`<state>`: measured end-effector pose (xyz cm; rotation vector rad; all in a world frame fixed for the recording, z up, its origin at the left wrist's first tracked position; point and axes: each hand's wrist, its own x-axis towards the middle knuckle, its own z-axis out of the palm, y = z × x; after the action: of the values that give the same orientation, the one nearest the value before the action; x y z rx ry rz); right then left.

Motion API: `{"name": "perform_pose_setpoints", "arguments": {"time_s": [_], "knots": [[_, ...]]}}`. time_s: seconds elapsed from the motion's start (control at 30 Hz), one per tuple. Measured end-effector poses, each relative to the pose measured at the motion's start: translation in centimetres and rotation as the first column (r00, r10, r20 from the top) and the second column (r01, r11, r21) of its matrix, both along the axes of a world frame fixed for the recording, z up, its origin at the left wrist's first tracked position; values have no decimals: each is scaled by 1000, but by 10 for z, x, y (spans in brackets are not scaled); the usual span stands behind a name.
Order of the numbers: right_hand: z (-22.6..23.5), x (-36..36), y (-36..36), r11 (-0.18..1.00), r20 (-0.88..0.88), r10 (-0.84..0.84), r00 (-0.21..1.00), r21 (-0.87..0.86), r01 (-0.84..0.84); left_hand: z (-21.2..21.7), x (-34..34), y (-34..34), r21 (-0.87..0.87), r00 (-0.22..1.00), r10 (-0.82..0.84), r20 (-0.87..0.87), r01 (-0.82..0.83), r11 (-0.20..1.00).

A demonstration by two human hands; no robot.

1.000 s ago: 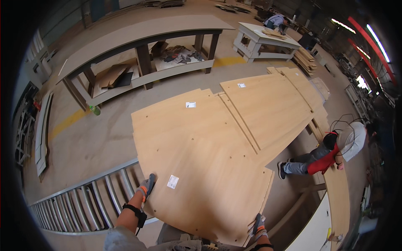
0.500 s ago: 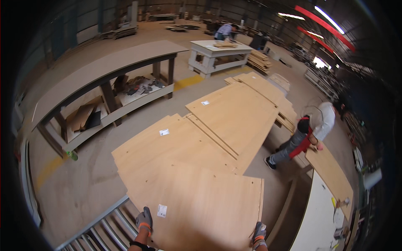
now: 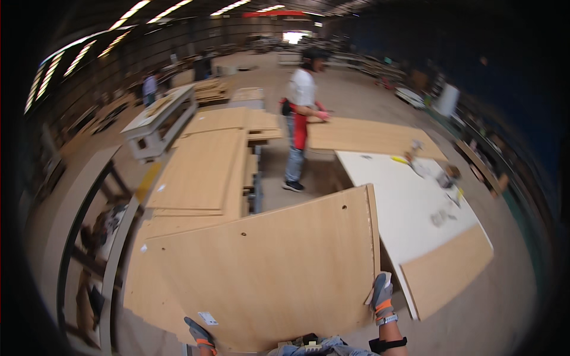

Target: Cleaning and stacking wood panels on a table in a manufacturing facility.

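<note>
A large light-brown wooden panel (image 3: 285,261) is tilted up in front of me, with a few small dark holes along its far side and a white label (image 3: 208,318) near my left hand. My gloved left hand (image 3: 200,333) grips the panel's lower left edge; its fingers underneath are partly hidden. Against the right edge, my gloved right hand (image 3: 383,295) also holds the panel. Both gloves are grey with orange cuffs. Behind and left of the held panel lies a stack of similar boards (image 3: 199,166).
To the right stands a white-topped table (image 3: 380,190) with a board and blurred tools on it. A person in a red apron (image 3: 300,127) stands at its far end. At left is a long workbench (image 3: 80,196) with a cluttered lower shelf; a white bench (image 3: 160,121) stands farther back.
My view has swung right, toward the white-topped table. The panel has been raised off the stack and turned right in both hands. The person in the apron now stands more upright.
</note>
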<state>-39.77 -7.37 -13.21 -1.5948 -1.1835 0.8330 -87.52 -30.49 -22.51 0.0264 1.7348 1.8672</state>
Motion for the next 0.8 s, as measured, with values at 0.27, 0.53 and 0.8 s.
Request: {"name": "perform_pose_setpoints", "arguments": {"time_s": [0.27, 0.53, 0.8], "knots": [[25, 186, -136, 892, 47, -449, 892, 77, 445, -51, 106, 114, 249, 888, -458, 31, 437, 864], [7, 290, -256, 589, 24, -807, 591, 125, 799, -32, 281, 256, 168, 516, -855, 47, 840, 516], [-27, 365, -318, 246, -35, -969, 246, -8, 969, -51, 509, 342, -100, 139, -990, -12, 985, 139]]}}
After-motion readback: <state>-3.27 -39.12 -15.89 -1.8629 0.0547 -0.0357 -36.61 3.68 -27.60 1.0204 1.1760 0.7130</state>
